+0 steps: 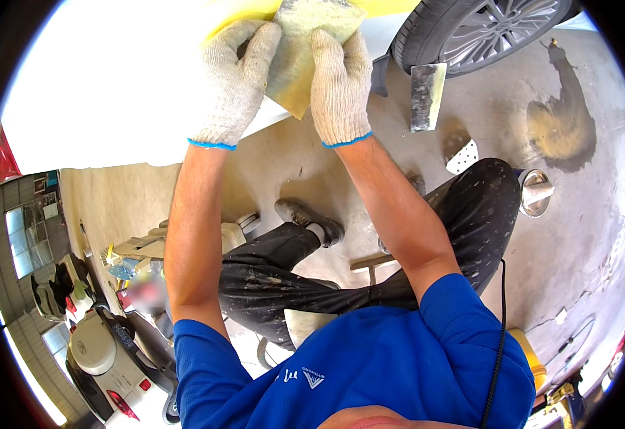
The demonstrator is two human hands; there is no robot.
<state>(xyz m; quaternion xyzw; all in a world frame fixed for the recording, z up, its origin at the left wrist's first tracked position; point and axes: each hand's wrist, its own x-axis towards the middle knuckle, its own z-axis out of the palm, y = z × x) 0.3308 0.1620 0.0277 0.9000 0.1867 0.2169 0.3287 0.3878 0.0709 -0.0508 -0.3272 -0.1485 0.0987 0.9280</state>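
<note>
Between both gloved hands, at the top of the view by the edge of the white panel (112,93): a yellow sheet (291,68), scuffed grey-white across the upper part, one corner pointing down past the panel's edge. Looks like sandpaper. Left hand (232,86) pinched on the left side, thumb laid along the near face; right hand (341,86) pinched on the right side, thumb likewise in front. Hard to tell how far around the back the other fingers reach.

Probably very light, thin and springy — likely to bend or curl rather than stay flat, and to crease or tear along a fold. Likely gritty on one face, so not slippery in knitted gloves. Best taken by opposite edges, thumbs in front and fingers behind, well in from the corners.

Just beyond, a yellow strip (391,7) along the panel. To the right, a wheel (498,32), with a dark-and-pale plate (427,96) near the tyre; lower down, a white perforated piece (462,156) and a can (534,204) beside the knee (487,189). Closest in the way: panel edge below the left wrist, wheel limiting reach to the right — otherwise nothing between the hands but the sheet.
</note>
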